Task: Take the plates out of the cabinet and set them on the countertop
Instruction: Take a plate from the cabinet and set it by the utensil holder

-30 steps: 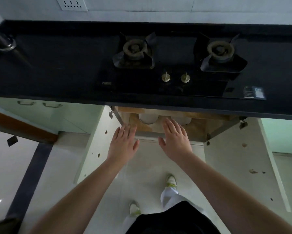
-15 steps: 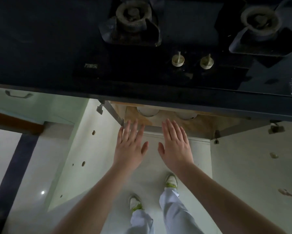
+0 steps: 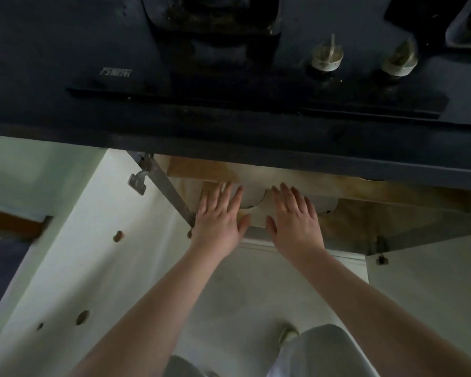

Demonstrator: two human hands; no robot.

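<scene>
Two white plates lie side by side on the wooden shelf of the open cabinet (image 3: 392, 213), under the black countertop (image 3: 229, 126). The left plate (image 3: 252, 191) shows between my hands; the right plate (image 3: 325, 204) peeks out past my right hand. My left hand (image 3: 219, 216) and my right hand (image 3: 294, 216) reach palm-down into the cabinet with straight, spread fingers. Their fingertips lie over the plates' near edges. Neither hand holds anything. The countertop edge hides the plates' far parts.
A gas hob with two knobs (image 3: 327, 57) is set into the countertop right above. Both pale cabinet doors (image 3: 65, 254) stand open at either side. A metal hinge (image 3: 139, 180) hangs at the cabinet's upper left. My legs and a shoe (image 3: 288, 333) show on the tiled floor.
I have leaned in, so the view is closer. Both hands have moved forward from the cabinet's front edge to over the plates.
</scene>
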